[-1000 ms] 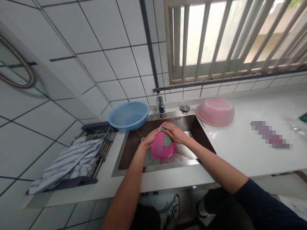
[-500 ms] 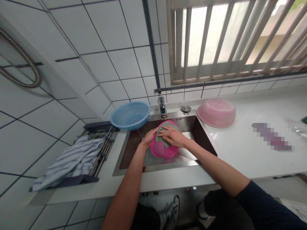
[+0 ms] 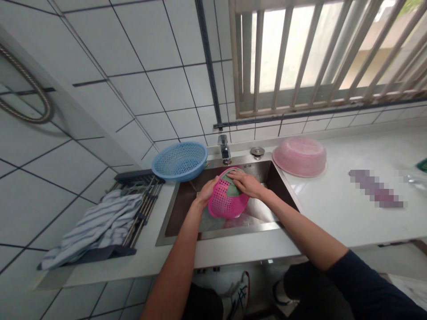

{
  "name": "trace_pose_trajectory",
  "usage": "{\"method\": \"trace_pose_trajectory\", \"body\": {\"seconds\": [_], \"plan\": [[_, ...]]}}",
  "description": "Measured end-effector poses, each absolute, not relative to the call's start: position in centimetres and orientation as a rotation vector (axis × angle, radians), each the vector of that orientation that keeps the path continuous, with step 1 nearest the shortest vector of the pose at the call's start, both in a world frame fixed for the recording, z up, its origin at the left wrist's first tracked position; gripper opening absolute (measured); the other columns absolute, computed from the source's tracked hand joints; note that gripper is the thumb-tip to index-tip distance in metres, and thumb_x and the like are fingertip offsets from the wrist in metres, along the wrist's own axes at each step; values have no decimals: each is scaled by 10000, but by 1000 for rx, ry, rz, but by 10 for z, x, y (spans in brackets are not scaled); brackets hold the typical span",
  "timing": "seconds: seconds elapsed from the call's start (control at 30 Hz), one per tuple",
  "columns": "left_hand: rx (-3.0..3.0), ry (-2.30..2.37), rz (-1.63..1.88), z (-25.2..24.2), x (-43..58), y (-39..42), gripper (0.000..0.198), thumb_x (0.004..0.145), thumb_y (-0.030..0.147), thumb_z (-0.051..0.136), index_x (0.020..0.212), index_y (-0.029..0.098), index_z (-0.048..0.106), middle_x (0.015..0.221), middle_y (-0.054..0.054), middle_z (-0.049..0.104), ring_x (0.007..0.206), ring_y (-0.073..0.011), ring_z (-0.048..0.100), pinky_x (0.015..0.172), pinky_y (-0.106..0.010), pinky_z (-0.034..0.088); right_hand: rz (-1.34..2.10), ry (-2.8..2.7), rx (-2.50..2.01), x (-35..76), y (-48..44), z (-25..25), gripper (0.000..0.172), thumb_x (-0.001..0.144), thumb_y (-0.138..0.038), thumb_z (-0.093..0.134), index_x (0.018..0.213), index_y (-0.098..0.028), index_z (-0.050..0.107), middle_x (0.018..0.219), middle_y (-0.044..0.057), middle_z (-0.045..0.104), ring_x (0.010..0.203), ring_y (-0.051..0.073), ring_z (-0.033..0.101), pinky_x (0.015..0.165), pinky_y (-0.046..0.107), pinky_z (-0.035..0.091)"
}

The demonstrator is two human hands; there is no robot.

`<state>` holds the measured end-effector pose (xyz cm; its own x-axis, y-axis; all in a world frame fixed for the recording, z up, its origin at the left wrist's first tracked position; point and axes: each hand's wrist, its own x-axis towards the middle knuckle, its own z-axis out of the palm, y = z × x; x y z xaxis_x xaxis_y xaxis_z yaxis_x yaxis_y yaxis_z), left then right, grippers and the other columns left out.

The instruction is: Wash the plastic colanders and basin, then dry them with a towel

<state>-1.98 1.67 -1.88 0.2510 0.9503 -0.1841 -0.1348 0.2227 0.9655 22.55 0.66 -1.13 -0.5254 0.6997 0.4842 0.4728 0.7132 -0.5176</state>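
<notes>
Over the steel sink (image 3: 187,232) a bright pink plastic colander (image 3: 223,205) is tilted with its open side facing me. My left hand (image 3: 207,192) grips its left rim. Inside the colander, my right hand (image 3: 246,183) presses a green cloth (image 3: 234,190) against the perforated wall. The cloth is partly hidden under the fingers of that hand. Behind the colander stands the chrome faucet (image 3: 224,149) at the sink's back edge.
A blue basket (image 3: 180,160) overlaps the sink's back left corner. Left of the sink, a striped towel (image 3: 96,222) lies on a folding rack (image 3: 142,218). An upturned pink basin (image 3: 300,156) and a drain strainer (image 3: 257,151) are at the right.
My right hand has slid the green cloth up and to the right across the colander, baring more of its pink lower wall. My left hand keeps its hold on the rim.
</notes>
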Motion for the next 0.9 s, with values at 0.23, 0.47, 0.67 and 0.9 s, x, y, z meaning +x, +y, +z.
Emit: {"method": "trace_pose_trajectory", "body": {"seconds": [0.23,0.47,0.67,0.9], "plan": [[1090,1059,984,-25,-25,23,527,859,622,807,1095,151,819,1098,-117,833,1054,-304,765,983,-411,574,408,-2418,-641,196,-15,-1,411,1098,-251,491,1447,-236,708,1484,66,696,1597,293,409,1336,575,311],[999,1035,977,-23,-22,22,454,887,559,792,1047,135,825,1005,-110,838,899,-269,773,897,-391,597,477,-2176,-896,235,15,-10,458,1126,-329,434,1512,-208,649,1542,122,643,1484,276,564,1274,528,426],[913,1070,1035,-19,-27,23,346,947,465,741,1045,144,824,1018,-119,841,898,-271,793,899,-406,623,470,-2233,-779,223,-2,0,425,1097,-264,484,1468,-225,687,1522,90,664,1501,273,548,1304,546,379],[823,1070,1044,-19,-30,24,312,982,424,682,1029,146,816,1028,-125,839,906,-266,804,941,-427,631,438,-2343,-641,201,-16,6,363,1088,-252,520,1357,-225,763,1413,80,741,1497,269,550,1322,557,343]]}}
